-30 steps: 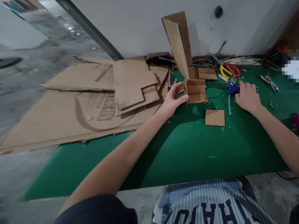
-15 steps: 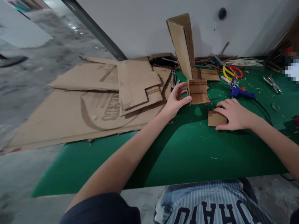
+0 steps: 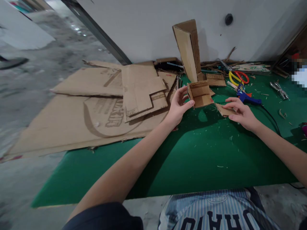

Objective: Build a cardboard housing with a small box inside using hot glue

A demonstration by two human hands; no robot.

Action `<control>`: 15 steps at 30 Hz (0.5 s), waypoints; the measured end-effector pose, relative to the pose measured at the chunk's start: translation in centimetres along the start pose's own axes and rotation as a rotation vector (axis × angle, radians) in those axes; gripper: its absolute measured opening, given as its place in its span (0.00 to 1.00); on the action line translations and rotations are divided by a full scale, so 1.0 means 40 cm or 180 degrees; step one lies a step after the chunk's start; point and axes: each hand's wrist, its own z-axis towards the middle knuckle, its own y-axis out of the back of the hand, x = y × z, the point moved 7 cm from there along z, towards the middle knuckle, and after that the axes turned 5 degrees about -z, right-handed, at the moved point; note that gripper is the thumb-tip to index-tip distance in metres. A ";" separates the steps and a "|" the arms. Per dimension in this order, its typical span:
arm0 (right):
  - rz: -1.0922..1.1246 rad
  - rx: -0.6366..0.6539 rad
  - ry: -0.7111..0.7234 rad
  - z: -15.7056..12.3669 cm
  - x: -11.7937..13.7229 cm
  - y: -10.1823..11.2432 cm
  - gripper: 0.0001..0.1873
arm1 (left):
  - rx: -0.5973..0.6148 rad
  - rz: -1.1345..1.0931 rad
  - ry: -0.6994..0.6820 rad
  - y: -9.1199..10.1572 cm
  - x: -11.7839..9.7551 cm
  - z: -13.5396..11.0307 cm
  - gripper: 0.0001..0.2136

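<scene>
A small open cardboard box [image 3: 200, 93] is gripped at its left wall by my left hand [image 3: 178, 105], thumb in front and fingers behind. It is tilted and shows its inside. To its right, my right hand [image 3: 242, 113] pinches a small rectangular cardboard piece [image 3: 224, 111] by its right end. The piece slants, its left edge close to the box's lower right corner. Behind the box stands a tall folded cardboard piece [image 3: 188, 49], with a small flat cardboard piece [image 3: 216, 80] beside its foot.
Large cardboard sheets [image 3: 64, 121] cover the left of the green table [image 3: 168, 172]. Scissors [image 3: 236, 76] with red and yellow handles and a blue glue gun [image 3: 249, 99] with a cord lie right. A white wall [image 3: 153, 28] rises behind, and scraps dot the surface.
My right hand has lifted the small cardboard piece off the table and tilted it, nearer the box. My left hand has shifted slightly left and turned the box.
</scene>
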 end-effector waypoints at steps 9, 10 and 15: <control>0.0787 -0.0221 -0.0736 0.011 -0.032 0.011 0.28 | 0.0002 0.0346 -0.0185 -0.013 -0.041 -0.002 0.35; 0.0823 -0.0290 -0.0783 0.012 -0.035 0.017 0.27 | 0.0022 0.0380 -0.0153 -0.016 -0.045 -0.003 0.36; 0.0783 -0.0607 -0.0846 0.016 -0.050 0.034 0.18 | 0.0189 0.0664 -0.0124 -0.034 -0.066 -0.012 0.40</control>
